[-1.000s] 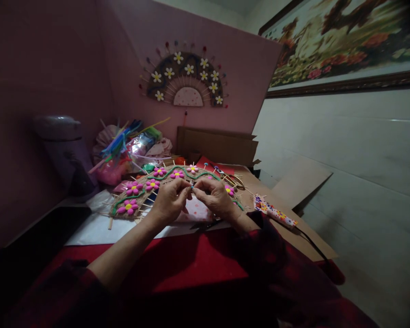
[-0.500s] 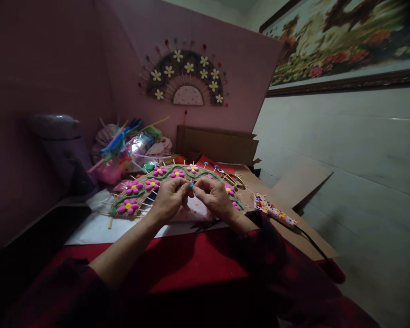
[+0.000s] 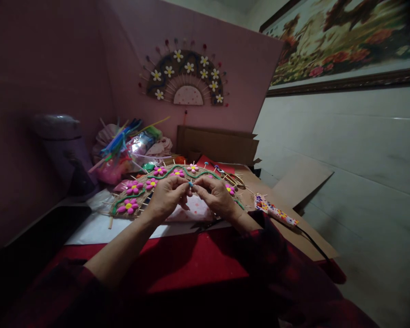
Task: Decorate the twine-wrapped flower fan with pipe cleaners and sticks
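Between the fingertips of both hands is a small blue lump [image 3: 190,184], perhaps clay. My left hand [image 3: 171,196] pinches it from the left, and my right hand [image 3: 214,195] pinches it from the right. Below and behind them lies a fan-shaped craft piece [image 3: 121,197] wrapped in twine, with pink clay flowers, a wavy green strip and thin sticks along its edge. One stick at the top carries a blue ball [image 3: 206,164]. Part of the fan, including some flowers, is hidden by my hands. A pink dotted base [image 3: 187,215] shows under them.
A flower-patterned glue gun [image 3: 276,213] with a black cord lies on cardboard at right. Gold-handled scissors [image 3: 237,180] rest behind my right hand. Bags of craft supplies [image 3: 123,157] pile up at back left. A finished-looking fan [image 3: 187,68] hangs on the pink wall.
My hands have shifted very slightly, and the fingers have moved a little around the blue lump. The fan and the things around it stay in place.
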Tool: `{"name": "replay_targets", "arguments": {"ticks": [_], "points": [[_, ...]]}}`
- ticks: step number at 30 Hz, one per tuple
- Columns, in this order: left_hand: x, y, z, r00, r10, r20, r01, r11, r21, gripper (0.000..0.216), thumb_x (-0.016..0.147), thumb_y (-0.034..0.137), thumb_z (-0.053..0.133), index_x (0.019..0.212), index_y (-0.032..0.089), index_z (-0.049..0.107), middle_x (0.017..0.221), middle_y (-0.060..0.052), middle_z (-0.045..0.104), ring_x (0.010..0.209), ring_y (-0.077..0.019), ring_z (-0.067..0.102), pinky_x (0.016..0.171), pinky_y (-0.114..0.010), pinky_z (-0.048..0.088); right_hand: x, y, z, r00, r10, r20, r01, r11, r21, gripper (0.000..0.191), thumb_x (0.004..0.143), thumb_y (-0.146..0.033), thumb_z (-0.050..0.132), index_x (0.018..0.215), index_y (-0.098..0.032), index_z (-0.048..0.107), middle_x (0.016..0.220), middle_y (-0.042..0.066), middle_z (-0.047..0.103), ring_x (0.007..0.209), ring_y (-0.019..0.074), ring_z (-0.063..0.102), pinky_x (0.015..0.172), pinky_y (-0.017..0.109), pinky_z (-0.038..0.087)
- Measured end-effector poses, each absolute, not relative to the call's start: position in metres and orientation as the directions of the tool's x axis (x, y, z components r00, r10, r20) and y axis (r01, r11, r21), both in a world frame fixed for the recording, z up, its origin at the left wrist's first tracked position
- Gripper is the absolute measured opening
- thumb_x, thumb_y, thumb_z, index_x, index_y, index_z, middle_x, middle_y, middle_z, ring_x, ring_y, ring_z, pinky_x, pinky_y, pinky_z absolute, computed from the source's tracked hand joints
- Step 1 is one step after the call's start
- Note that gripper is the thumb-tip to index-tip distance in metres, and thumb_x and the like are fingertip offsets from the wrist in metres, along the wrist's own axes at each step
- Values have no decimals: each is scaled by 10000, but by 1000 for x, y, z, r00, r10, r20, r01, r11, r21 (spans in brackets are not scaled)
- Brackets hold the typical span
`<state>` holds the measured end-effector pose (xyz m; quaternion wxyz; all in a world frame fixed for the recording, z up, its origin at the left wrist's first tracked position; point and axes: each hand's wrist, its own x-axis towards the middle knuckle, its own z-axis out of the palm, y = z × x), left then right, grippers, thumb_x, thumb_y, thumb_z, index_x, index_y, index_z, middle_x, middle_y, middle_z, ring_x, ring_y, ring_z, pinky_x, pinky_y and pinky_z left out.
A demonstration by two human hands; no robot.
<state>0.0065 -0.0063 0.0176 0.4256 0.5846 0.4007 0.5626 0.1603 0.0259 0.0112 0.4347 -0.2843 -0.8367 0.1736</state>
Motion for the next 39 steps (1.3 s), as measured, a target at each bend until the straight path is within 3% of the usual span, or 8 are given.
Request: {"name": "replay_targets", "arguments": {"ticks": [6, 17, 19, 23, 27, 33, 39], "points": [[7, -5, 15, -34, 939, 343, -8, -343, 939, 127, 697, 250, 585, 677, 127, 560, 547, 22, 571, 360, -74, 476, 339, -228, 474, 157, 23, 10, -460, 600, 655, 381, 800, -465, 114, 819, -176, 509, 723, -175, 569, 610, -21, 542, 564, 104, 470, 558, 231, 345], [5, -2, 7, -59, 877, 476, 413, -413, 812, 129, 722, 208, 524, 618, 149, 575, 465, 31, 543, 380, -75, 478, 379, -178, 361, 158, 24, 4, -616, 479, 626, 489, 855, -174, 109, 809, -122, 471, 767, -169, 561, 673, 10, 583, 628, 130, 520, 588, 232, 338], [4, -2, 8, -65, 887, 458, 356, -408, 841, 110, 709, 220, 545, 634, 149, 585, 483, 28, 554, 382, -78, 483, 369, -180, 369, 159, 23, 4, -627, 450, 636, 470, 870, -152, 123, 817, -114, 460, 795, -174, 565, 716, 15, 606, 660, 132, 536, 600, 229, 347], [5, -3, 12, -68, 940, 333, 63, -329, 942, 137, 663, 264, 615, 672, 128, 602, 531, 14, 573, 422, -95, 506, 372, -215, 451, 160, 23, 6, -611, 415, 674, 425, 890, -163, 145, 829, -98, 451, 844, -184, 566, 815, 24, 634, 728, 133, 560, 629, 224, 370], [4, -5, 14, -51, 957, 285, -82, -289, 954, 192, 624, 287, 674, 676, 110, 623, 553, 3, 585, 441, -78, 487, 352, -188, 437, 160, 22, 8, -601, 414, 684, 397, 897, -194, 145, 849, -116, 437, 843, -189, 562, 814, 25, 634, 718, 130, 558, 634, 228, 384], [6, -5, 13, -69, 970, 233, -125, -240, 963, 208, 603, 295, 687, 636, 106, 606, 497, 20, 548, 361, -44, 409, 291, -151, 341, 159, 23, 6, -614, 400, 680, 384, 905, -184, 148, 851, -114, 431, 838, -186, 560, 809, 27, 628, 728, 134, 556, 639, 234, 390], [8, -5, 13, -72, 943, 325, 53, -322, 945, 151, 650, 274, 608, 630, 127, 581, 531, 23, 543, 346, -66, 417, 273, -193, 366, 160, 24, 4, -615, 425, 664, 415, 891, -186, 139, 851, -117, 428, 843, -180, 552, 799, 30, 616, 738, 139, 550, 655, 241, 391]]}}
